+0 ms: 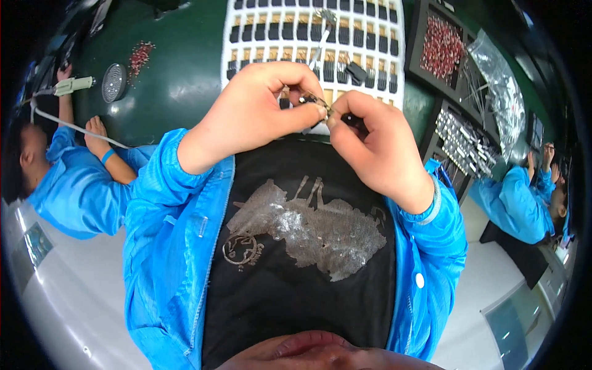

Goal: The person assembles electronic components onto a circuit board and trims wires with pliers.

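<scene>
Close in front of my chest, my left hand pinches a small dark part with metallic bits between thumb and fingers. My right hand meets it there, its thumb and forefinger closed at the part's right end. Something black shows under the curled fingers of the right hand, too covered to name. Just beyond both hands lies a white foam tray with rows of black parts with copper-coloured tops standing in its slots. A loose black block rests on top of the tray's near rows.
Right of the tray, a dark compartment box holds red and silver pieces, metal parts and a clear plastic bag. On the green table at left are a round metal dish and scattered red pieces. Co-workers sit at both sides.
</scene>
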{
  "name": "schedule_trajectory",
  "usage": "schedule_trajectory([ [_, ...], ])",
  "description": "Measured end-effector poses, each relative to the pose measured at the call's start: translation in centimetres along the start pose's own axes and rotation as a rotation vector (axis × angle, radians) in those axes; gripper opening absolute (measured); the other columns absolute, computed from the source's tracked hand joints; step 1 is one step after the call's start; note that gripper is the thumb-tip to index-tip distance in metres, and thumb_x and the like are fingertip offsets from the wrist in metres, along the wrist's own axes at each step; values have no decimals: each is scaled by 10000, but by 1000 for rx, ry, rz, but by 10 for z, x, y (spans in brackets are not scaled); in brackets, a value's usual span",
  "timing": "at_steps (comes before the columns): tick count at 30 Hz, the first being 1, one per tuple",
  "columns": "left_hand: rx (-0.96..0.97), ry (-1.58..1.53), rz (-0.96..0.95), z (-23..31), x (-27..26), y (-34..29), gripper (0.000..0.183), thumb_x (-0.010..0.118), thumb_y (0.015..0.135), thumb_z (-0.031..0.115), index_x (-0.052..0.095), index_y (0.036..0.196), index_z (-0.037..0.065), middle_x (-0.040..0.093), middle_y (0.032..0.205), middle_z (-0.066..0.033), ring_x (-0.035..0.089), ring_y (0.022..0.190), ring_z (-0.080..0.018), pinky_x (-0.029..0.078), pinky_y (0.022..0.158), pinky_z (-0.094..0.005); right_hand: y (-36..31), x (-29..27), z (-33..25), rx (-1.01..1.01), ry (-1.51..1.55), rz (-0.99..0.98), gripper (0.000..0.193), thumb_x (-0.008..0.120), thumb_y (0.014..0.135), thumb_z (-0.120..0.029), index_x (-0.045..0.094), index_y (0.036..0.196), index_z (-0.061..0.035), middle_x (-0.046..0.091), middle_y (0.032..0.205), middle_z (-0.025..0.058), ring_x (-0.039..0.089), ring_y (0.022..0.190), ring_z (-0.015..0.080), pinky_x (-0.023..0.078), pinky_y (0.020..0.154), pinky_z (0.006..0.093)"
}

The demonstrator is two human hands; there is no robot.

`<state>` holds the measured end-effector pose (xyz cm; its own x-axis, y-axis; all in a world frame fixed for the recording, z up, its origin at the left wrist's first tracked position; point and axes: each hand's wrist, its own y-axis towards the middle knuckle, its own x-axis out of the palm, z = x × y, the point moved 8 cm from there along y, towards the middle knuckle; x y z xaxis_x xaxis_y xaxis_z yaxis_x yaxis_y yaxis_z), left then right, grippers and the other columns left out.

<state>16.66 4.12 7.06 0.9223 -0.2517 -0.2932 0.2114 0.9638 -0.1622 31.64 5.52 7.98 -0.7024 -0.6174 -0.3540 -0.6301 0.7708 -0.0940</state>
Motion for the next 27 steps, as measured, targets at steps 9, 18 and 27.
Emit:
schedule_trajectory([
  [9,263,307,-37,50,-43,12,106,759,821,55,703,903,19,689,841,-61,656,829,-172,521,774,-312,10,-9,-9,5,99,32,481,719,909,-63,564,1365,-42,684,1123,88,644,829,126,491,666,259],
  [18,232,324,459,55,-243,114,51,742,868,57,718,872,13,719,794,-60,656,704,-125,527,665,-263,-4,-28,20,-5,298,165,474,623,948,5,508,1406,-31,598,1316,102,589,1119,157,477,904,294],
  [27,511,1019,1050,1,-325,170,117,723,826,126,753,910,50,719,860,-154,698,796,-344,556,756,-412,-15,-29,30,-75,133,219,284,651,914,-2,624,1197,-18,617,1146,87,633,988,159,490,798,281],
])
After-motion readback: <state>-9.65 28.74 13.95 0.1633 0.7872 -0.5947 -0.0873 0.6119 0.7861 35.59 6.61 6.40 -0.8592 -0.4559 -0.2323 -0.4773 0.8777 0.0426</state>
